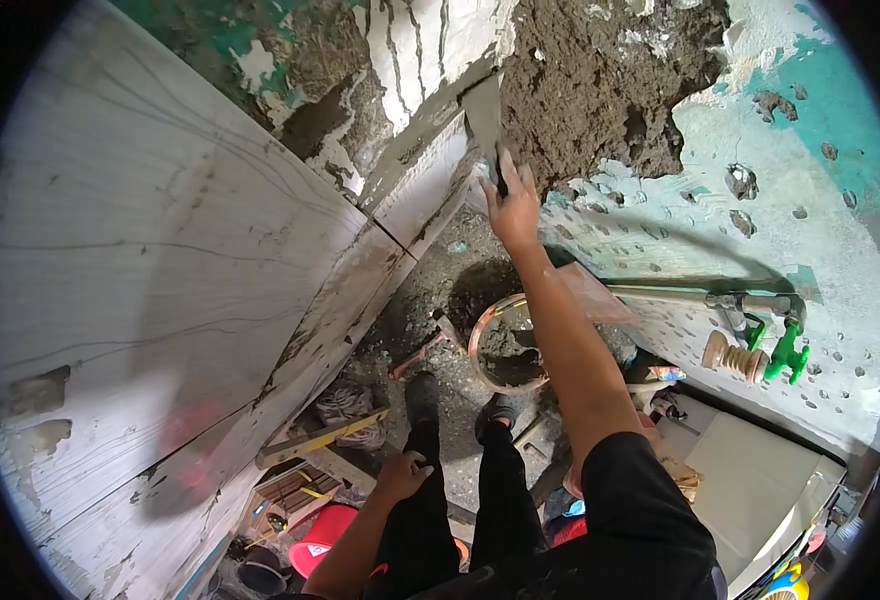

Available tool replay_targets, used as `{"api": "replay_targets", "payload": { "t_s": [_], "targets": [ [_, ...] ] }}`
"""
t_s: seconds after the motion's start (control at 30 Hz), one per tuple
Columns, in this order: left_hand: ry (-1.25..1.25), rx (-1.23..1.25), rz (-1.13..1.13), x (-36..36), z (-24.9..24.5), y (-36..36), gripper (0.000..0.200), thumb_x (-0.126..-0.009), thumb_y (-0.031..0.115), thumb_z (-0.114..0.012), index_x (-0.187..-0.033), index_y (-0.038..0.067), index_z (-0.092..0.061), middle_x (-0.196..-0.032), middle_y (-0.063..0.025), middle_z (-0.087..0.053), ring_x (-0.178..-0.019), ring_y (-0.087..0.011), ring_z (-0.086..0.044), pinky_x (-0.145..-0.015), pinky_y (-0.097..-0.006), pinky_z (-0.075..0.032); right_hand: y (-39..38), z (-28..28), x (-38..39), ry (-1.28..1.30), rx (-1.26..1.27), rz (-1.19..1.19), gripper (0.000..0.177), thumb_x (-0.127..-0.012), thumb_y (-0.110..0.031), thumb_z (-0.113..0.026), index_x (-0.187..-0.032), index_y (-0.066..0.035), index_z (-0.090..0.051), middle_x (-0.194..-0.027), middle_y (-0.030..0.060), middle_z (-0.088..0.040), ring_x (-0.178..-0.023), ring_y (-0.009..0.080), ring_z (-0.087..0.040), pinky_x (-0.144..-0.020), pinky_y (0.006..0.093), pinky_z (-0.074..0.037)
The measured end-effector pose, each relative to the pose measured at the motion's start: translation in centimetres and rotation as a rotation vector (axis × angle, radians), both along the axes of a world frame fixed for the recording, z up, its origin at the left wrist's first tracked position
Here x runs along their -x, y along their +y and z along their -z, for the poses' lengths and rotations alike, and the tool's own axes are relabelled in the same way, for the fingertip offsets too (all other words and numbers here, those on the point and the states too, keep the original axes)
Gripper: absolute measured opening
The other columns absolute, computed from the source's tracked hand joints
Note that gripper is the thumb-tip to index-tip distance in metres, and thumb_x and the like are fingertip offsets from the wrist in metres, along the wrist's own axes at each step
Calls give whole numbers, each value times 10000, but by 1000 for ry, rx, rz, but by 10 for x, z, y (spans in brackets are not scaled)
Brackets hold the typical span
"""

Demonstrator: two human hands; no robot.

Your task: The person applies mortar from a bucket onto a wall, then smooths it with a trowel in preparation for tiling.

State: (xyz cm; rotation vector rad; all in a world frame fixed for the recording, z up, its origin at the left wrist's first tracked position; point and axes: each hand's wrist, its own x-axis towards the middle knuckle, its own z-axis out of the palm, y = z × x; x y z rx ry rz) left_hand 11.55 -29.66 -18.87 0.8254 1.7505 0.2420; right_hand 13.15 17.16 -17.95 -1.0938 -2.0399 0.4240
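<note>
A flat, grey-bladed trowel (483, 112), broadened away from its dark handle, is positioned near 12 o'clock, against a mortar-smeared ledge (425, 185). The blade is pointed just short of 12 o'clock, its long axis running back toward 6 o'clock. The handle is grasped by the fingers of the right hand (512, 205). The left hand (403, 477) is placed at the left thigh, fingers loosely curled; whether anything is gripped cannot be told. Coarse brown render (600, 90) is exposed at 1 o'clock. Grey-veined, smooth panels (150, 230) are set at 9 o'clock. A round bucket (475, 345) containing grey mortar is stood on the debris-strewn floor (410, 310).
</note>
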Motion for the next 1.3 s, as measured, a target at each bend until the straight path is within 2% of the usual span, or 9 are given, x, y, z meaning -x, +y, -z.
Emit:
{"api": "replay_targets", "payload": {
  "t_s": [0.1, 0.2, 0.23, 0.33, 0.6, 0.77, 0.97, 1.27, 1.3],
  "targets": [
    [6, -28, -18, 0, 3, -7, 327, -732, 288, -684, -933, 37, -624, -684, -106, -619, -670, -260, -624, -610, -363, -484, -23, -9, -33, -148, 73, 19, 484, -839, -168, -593, -1284, -46, -446, -1071, 184, -567, -896, 332, -561, -796, 347, -464],
    [-15, -62, -30, 2, 4, -10, 331, -735, 296, -683, -936, 41, -618, -689, -106, -615, -675, -258, -621, -614, -363, -481, -22, -27, -50, 290, 250, -147, 517, -840, -137, -585, -1314, -39, -404, -1005, 157, -572, -814, 234, -596, -670, 340, -478],
    [-24, -70, -32, 2, 2, -10, 334, -736, 299, -683, -939, 43, -616, -692, -106, -612, -678, -256, -619, -617, -362, -480, -35, -72, -47, 516, 614, -137, 490, -869, -150, -550, -1313, -9, -398, -897, 87, -574, -681, 114, -552, -593, 261, -447],
    [-12, -9, -33, 4, -14, 1, 355, -739, 305, -683, -962, 40, -606, -705, -107, -603, -679, -249, -611, -619, -356, -476, -24, -121, -46, 547, 895, -90, 454, -873, -162, -510, -1296, -20, -429, -777, 48, -532, -604, 73, -495, -549, 219, -415],
    [-15, -44, -28, 9, -11, -3, 379, -750, 305, -678, -980, 13, -603, -700, -114, -607, -653, -227, -608, -599, -337, -470, 8, -108, -30, 188, 404, 11, 495, -811, -260, -513, -1205, 39, -500, -1035, 212, -611, -962, 256, -579, -864, 296, -414],
    [-9, -50, -30, 10, -11, -9, 355, -731, 305, -688, -952, 37, -617, -714, -113, -611, -686, -259, -617, -632, -353, -482, 4, -126, -27, 155, 688, -45, 506, -805, -279, -513, -1181, 59, -509, -1156, 260, -547, -1108, 325, -520, -957, 302, -354],
    [-29, -29, -25, 13, -14, -5, 349, -731, 296, -689, -949, 33, -617, -710, -114, -612, -681, -262, -616, -631, -357, -482, -49, -157, -6, 305, 969, -52, 256, -846, -179, -494, -1008, -21, -614, -564, 18, -523, -406, 115, -440, -330, 270, -317],
    [-41, -23, 1, 13, -20, 6, 365, -745, 305, -679, -967, 25, -605, -722, -113, -606, -703, -254, -612, -642, -359, -476, -139, -158, 21, 412, 533, -194, 309, -841, -177, -508, -1026, 67, -552, -666, 109, -578, -634, 121, -504, -596, 269, -413],
    [-32, -19, 12, 13, -21, 6, 368, -747, 307, -677, -972, 25, -603, -722, -112, -605, -702, -254, -611, -642, -361, -475, -143, -163, 10, 323, 826, -228, 340, -840, -175, -508, -1083, 61, -540, -825, 202, -607, -772, 198, -555, -736, 303, -429]
  ]
}}
